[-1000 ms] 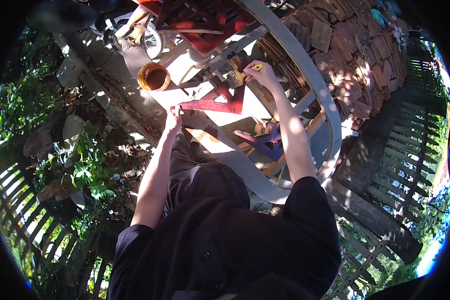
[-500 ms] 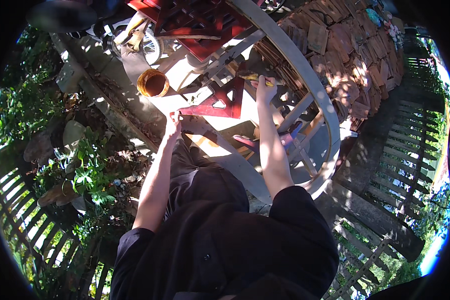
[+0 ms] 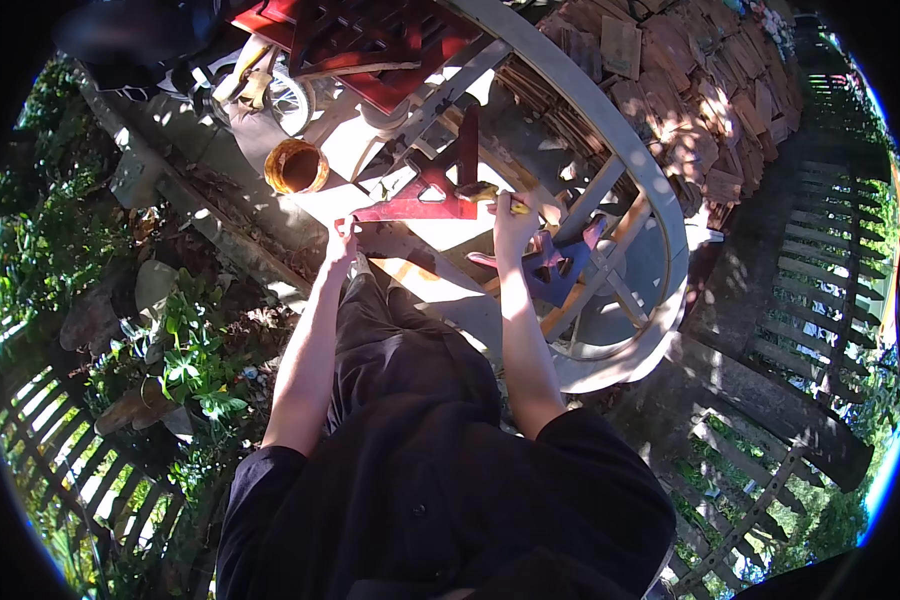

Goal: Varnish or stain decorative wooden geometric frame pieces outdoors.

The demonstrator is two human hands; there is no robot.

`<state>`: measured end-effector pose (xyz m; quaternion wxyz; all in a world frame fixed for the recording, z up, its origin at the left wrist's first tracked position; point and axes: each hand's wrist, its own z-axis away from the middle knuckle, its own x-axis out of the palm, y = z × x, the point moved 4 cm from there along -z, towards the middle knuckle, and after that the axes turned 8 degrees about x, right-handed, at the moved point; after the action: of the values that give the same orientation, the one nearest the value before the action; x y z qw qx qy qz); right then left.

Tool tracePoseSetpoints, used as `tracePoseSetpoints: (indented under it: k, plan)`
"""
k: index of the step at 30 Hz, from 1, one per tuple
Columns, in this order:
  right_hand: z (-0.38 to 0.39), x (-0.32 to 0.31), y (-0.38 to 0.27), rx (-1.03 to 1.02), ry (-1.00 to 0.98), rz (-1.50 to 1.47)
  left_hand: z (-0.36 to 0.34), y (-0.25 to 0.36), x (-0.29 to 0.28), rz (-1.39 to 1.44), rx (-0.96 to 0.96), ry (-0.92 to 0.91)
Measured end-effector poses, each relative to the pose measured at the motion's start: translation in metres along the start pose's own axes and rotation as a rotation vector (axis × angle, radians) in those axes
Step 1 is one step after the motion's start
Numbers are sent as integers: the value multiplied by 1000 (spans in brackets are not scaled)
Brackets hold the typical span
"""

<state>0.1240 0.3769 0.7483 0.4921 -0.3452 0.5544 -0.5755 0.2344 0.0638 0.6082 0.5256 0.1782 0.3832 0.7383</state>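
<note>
My left hand [image 3: 344, 238] pinches the left corner of a triangular wooden bracket [image 3: 410, 208], dark red and glossy, with cut-out openings. My right hand [image 3: 515, 220] is closed round the yellow handle of a paintbrush [image 3: 482, 192]. The brush's dark bristle end lies against the right edge of the bracket. Left of the bracket stands an amber-coloured tub [image 3: 297, 166] with brown liquid inside. Another cut-out bracket [image 3: 552, 262], dark with a purple-blue sheen, rests on slats beside my right forearm.
A large curved wooden frame [image 3: 660, 215] with crossbars supports the work. Red lattice panels [image 3: 370, 40] with a thin stick [image 3: 360, 69] across them lie at the far side. Beyond the frame rises a heap of wooden shingles [image 3: 690, 110]. Leafy plants [image 3: 185, 365] grow at left.
My right hand and the brush have moved nearer and left, from the bracket's upper right to its lower right edge. My left hand keeps hold of its corner.
</note>
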Motion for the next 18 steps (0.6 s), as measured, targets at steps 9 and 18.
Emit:
tracePoseSetpoints:
  k: [9,18]
  plan:
    - [27,30,39,23,76,-270,13,-3,-26,-54,-96,-142]
    - [99,-11,-3,-224,229,386,10,-5,-34,8,-98,-248]
